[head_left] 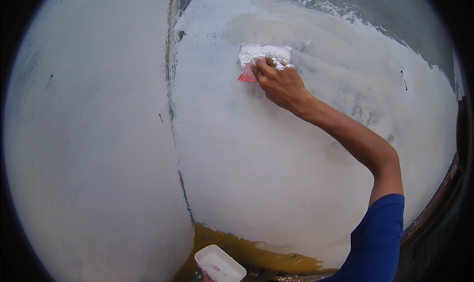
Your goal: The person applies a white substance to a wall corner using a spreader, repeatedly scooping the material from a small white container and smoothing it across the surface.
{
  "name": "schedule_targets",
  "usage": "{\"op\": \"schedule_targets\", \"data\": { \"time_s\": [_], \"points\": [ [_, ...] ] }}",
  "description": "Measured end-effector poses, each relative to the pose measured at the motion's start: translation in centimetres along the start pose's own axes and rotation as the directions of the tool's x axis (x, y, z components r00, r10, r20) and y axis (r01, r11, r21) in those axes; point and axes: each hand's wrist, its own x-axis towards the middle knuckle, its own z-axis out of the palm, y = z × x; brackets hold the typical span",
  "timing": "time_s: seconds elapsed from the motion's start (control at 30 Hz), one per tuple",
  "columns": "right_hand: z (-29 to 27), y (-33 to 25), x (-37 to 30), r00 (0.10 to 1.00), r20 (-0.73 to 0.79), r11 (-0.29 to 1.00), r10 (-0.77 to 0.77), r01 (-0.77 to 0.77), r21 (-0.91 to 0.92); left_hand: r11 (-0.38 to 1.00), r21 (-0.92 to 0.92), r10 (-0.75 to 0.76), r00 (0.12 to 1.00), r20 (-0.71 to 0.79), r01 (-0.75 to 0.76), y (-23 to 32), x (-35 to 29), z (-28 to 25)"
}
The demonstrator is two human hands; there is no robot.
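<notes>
Blue sleeve (379, 232) nearest; white paste (266, 50) apparently being spread on wall (247, 168) with red scraper (246, 74).
Red scraper is pinched in right hand (282, 87), fingers curled nearly closed, high on wall, right of its cracked left edge (171, 79); arm (355, 138) raised, elbow bent. White tub (228, 258) is apparently supported by left hand (206, 277); its finger spread cannot be told. Even scraper pressure is likely called for next.

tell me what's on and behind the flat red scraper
Thick white paste lies across the upper part of the flat red scraper; the bare right hand hides its lower right. Behind is the whitish coated wall; the patch the scraper covers cannot be seen.
</notes>
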Motion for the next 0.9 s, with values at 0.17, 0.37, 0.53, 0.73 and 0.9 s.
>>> {"op": "schedule_targets", "data": {
  "time_s": [0.17, 0.37, 0.53, 0.73, 0.9],
  "points": [
    [-6.7, 3.1, 3.5, 0.959, -0.127, 0.937, 0.254, -0.212, 0.278, 1.0, 0.027, 0.011, 1.0, 0.013, -0.011, 0.5, 0.3, 0.5],
    [-2.1, 11.0, 6.9, 0.928, -0.305, 0.972, 0.213, -0.233, -0.031, 1.0, 0.027, -0.014, 0.999, 0.035, 0.013, -0.1, 0.6, 0.8],
    [-0.8, -1.1, 0.3, 0.982, -0.109, 0.982, -0.156, 0.167, 0.093, 1.0, 0.021, 0.005, 0.999, 0.037, -0.006, 0.2, 0.4, 0.4],
    [-1.2, -5.8, -2.6, 0.976, -0.078, 0.894, -0.201, 0.216, 0.393, 0.999, 0.017, 0.027, 0.999, 0.044, -0.027, 0.5, 0.1, 0.3],
    [-3.3, 5.8, 4.3, 0.893, -0.369, 0.954, 0.257, -0.174, 0.244, 0.999, 0.021, 0.027, 0.998, 0.064, -0.029, 0.2, 0.0, 0.4]
  ]
}}
